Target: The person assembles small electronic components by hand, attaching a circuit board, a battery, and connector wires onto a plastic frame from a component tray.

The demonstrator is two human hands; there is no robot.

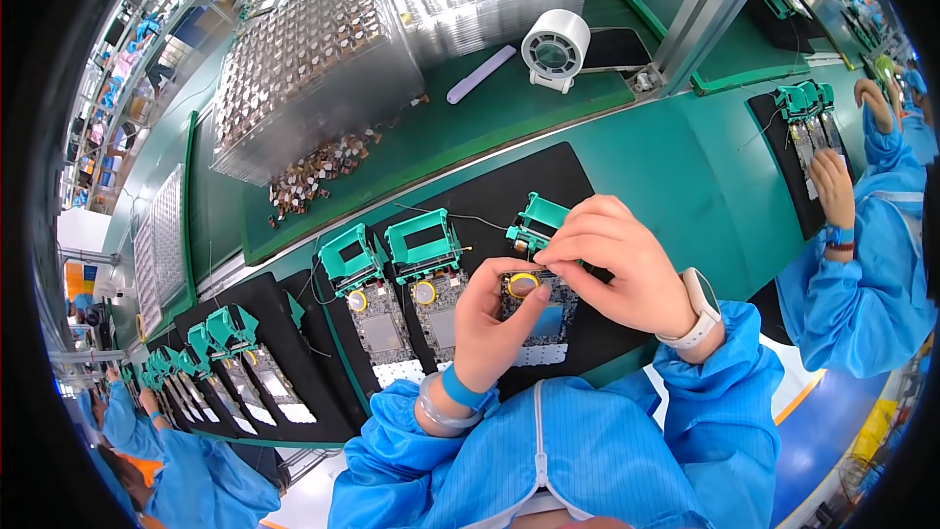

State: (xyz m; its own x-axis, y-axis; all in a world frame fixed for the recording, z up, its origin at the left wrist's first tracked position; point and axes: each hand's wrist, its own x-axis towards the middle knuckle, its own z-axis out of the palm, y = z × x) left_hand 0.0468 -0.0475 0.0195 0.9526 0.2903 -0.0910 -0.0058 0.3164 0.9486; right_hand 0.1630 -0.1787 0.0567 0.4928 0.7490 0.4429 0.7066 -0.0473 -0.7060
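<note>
Over the rightmost circuit board [543,323] on the black mat, my two hands meet at the fingertips. My right hand [627,255] is closed in a pinch beside the board's green plastic frame [534,220]; whatever it grips is too small or hidden. My left hand [490,323] lies across the board's left side, thumb and forefinger apart around a yellow-ringed round part [522,284]. Its forefinger tip touches the right fingertips. Left of it lie two more boards, one with a green frame [421,240], another with a matching frame [351,260]. Thin wires trail from the frames.
Stacked clear trays [313,69] of small parts stand at the far left, a loose pile [318,171] before them. A white fan [556,47], a phone [617,49] and a lilac stick [482,73] lie beyond a metal post [705,15]. Co-workers sit on both sides.
</note>
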